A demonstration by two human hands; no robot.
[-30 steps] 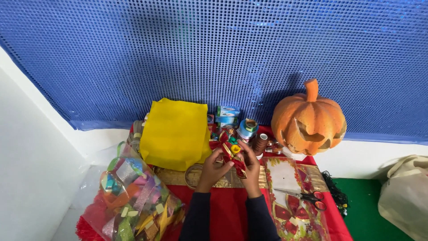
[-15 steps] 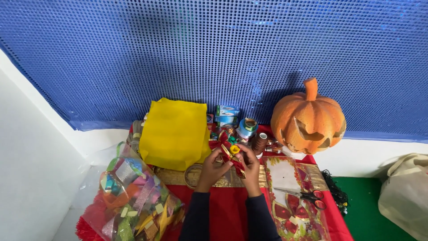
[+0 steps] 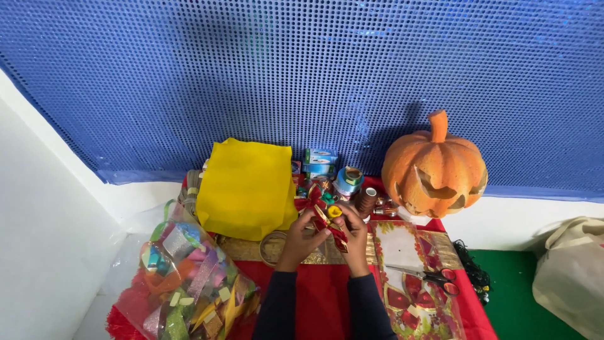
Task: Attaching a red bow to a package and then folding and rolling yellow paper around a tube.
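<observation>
My left hand (image 3: 301,238) and my right hand (image 3: 353,234) meet over a red tablecloth (image 3: 324,302), both pinching a red ribbon with gold edges (image 3: 328,225). The ribbon is folded into a small bow shape (image 3: 309,200) at its upper end. A small yellow piece (image 3: 335,211) shows between my fingertips. Dark sleeves cover both forearms. A round woven ring (image 3: 272,247) lies just left of my left hand.
A yellow cloth bag (image 3: 245,186) stands at the left; a clear bag of coloured scraps (image 3: 189,283) lies nearer. An orange carved pumpkin (image 3: 435,167), thread spools (image 3: 349,179), small boxes (image 3: 319,160), red-handled scissors (image 3: 428,276) and a beige bag (image 3: 569,271) are around. Blue perforated wall behind.
My hands have stayed in the same spot, with only small finger movements on the ribbon. Nothing else has moved.
</observation>
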